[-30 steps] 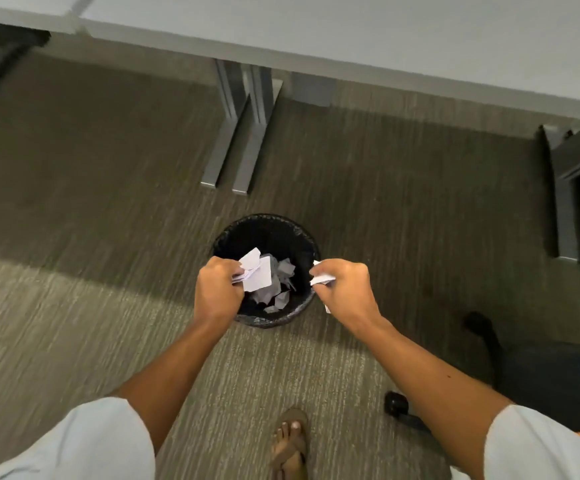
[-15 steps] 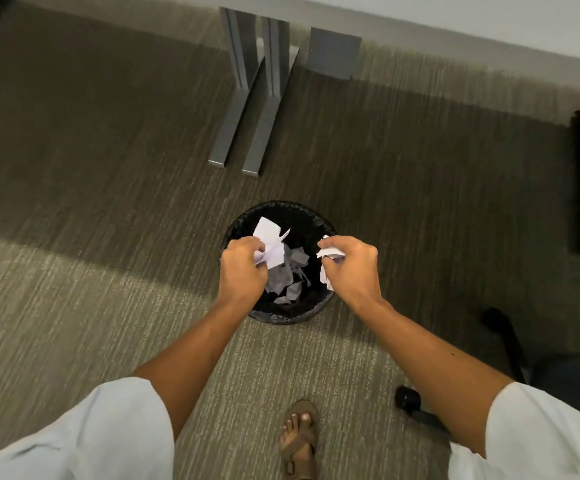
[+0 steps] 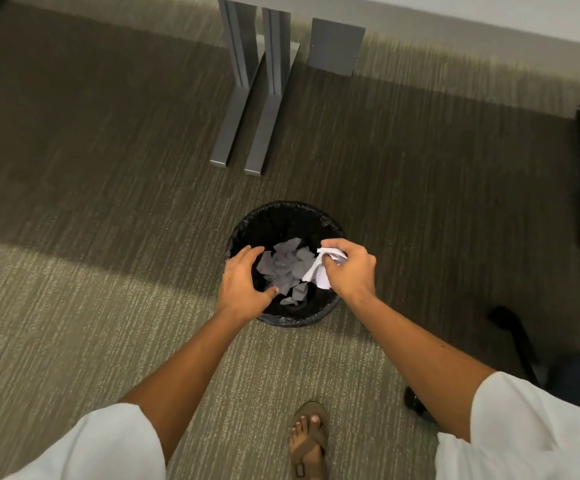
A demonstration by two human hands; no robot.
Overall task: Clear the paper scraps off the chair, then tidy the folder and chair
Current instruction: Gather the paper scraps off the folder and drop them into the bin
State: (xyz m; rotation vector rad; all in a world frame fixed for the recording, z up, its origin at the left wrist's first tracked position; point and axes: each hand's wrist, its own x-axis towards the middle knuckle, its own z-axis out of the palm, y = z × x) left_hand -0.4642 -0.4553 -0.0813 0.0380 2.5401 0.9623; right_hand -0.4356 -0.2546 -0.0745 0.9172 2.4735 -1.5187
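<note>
Currently right hand [image 3: 349, 271] fingers are clamping crumpled paper scraps [image 3: 326, 268] over the bin [image 3: 316, 315] for dropping, left hand [image 3: 243, 285] fingers are spreading apart, empty, above scraps below.

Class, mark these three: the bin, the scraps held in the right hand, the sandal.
bin [image 3: 283, 211], head view, far rim.
scraps [image 3: 319, 273], head view, hanging white piece.
sandal [image 3: 311, 439], head view, brown strap.

Setting: office. Underfoot I have ribbed grey-green commercial carpet [image 3: 91, 306]; ahead of me, grey metal desk legs [image 3: 250, 98] on long flat feet; a black-lined wastebasket [image 3: 281, 216]; at my right, the wheeled base of an office chair [image 3: 520, 344].
</note>
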